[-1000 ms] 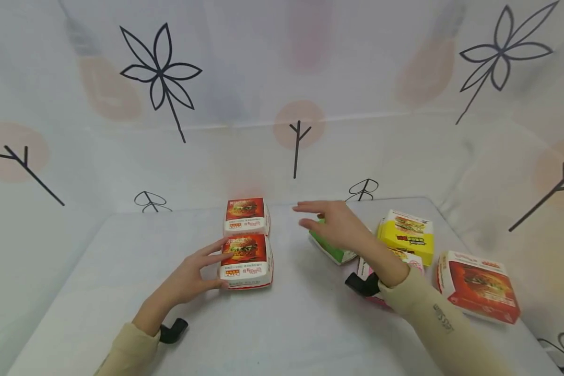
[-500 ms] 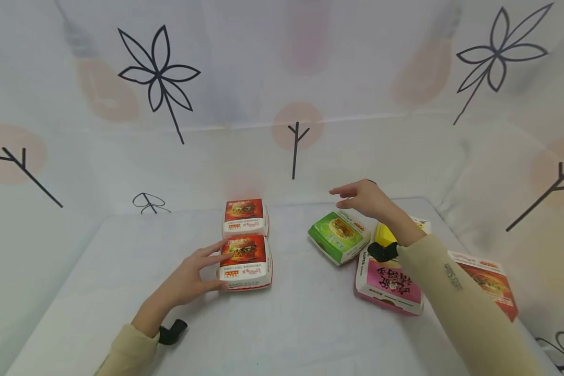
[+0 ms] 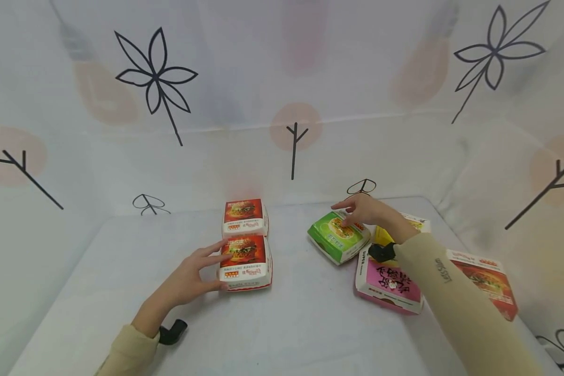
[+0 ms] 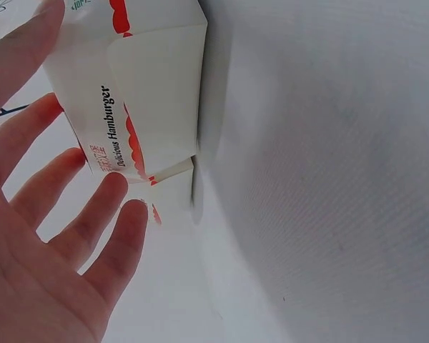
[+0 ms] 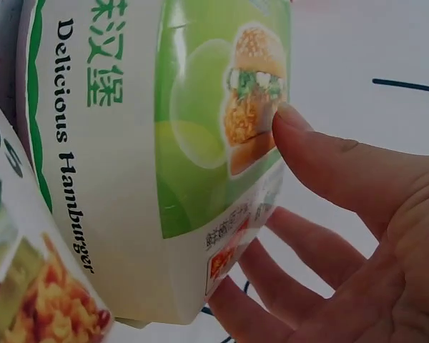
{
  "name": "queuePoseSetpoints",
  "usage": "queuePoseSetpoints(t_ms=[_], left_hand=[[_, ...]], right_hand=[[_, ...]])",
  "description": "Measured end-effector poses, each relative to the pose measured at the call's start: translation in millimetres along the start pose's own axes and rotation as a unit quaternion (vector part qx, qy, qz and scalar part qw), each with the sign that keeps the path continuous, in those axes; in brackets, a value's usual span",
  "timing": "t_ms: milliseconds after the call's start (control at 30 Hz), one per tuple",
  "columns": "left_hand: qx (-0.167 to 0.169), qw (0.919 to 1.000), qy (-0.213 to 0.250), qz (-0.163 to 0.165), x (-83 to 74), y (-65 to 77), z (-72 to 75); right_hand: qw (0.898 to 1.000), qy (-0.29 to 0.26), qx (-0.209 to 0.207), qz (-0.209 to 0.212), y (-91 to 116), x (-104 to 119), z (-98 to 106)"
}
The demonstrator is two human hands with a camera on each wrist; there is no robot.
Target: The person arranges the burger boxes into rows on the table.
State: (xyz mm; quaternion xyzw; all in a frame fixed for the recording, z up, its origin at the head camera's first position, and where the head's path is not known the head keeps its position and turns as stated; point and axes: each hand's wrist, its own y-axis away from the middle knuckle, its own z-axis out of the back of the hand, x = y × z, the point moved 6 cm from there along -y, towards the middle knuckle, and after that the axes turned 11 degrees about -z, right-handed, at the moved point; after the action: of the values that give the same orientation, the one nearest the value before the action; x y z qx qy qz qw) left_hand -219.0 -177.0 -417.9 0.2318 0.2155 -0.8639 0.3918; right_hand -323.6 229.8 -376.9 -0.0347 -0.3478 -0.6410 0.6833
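Note:
Two red-and-white hamburger boxes stand one behind the other left of centre. My left hand (image 3: 188, 279) touches the nearer box (image 3: 251, 269), index finger over its lid and thumb at its near left corner. In the left wrist view, spread, loosely bent fingers lie along the white side of this box (image 4: 157, 93). My right hand (image 3: 368, 211) is at the far right edge of a green hamburger box (image 3: 331, 237). In the right wrist view, its thumb overlaps the burger picture on the green box's lid (image 5: 193, 114), while the other fingers extend, partly hidden, behind the far edge.
The second red box (image 3: 244, 216) sits directly behind the nearer one. To the right are a pink box (image 3: 390, 287), a partly hidden yellow box (image 3: 418, 224) and another red box (image 3: 491, 284). Patterned cloth (image 3: 216, 162) walls off the back and sides of the white table.
My right hand first moved right and back, uncovering the green box, then came down to its far right edge. My left hand stays at the nearer red box. The boxes keep their places.

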Motion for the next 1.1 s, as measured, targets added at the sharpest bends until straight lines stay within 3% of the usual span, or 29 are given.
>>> queuePoseSetpoints(t_ms=[567, 767, 933, 1100], left_hand=[[0.002, 1.0, -0.001, 0.006, -2.5, 1.3, 1.6], [-0.011, 0.9998, 0.008, -0.013, -2.9, -0.4, 9.4], [-0.021, 0.999, 0.018, -0.034, -7.4, -12.4, 26.4], [-0.014, 0.9973, 0.033, -0.065, -16.6, -37.0, 40.1]], right_hand=[[0.999, 0.002, -0.046, -0.025, -11, 8, -12], [0.997, -0.012, -0.066, -0.042, -18, 14, -18], [0.996, -0.02, -0.08, -0.043, -23, 19, -22], [0.994, -0.041, -0.089, -0.048, -25, 23, -27]])
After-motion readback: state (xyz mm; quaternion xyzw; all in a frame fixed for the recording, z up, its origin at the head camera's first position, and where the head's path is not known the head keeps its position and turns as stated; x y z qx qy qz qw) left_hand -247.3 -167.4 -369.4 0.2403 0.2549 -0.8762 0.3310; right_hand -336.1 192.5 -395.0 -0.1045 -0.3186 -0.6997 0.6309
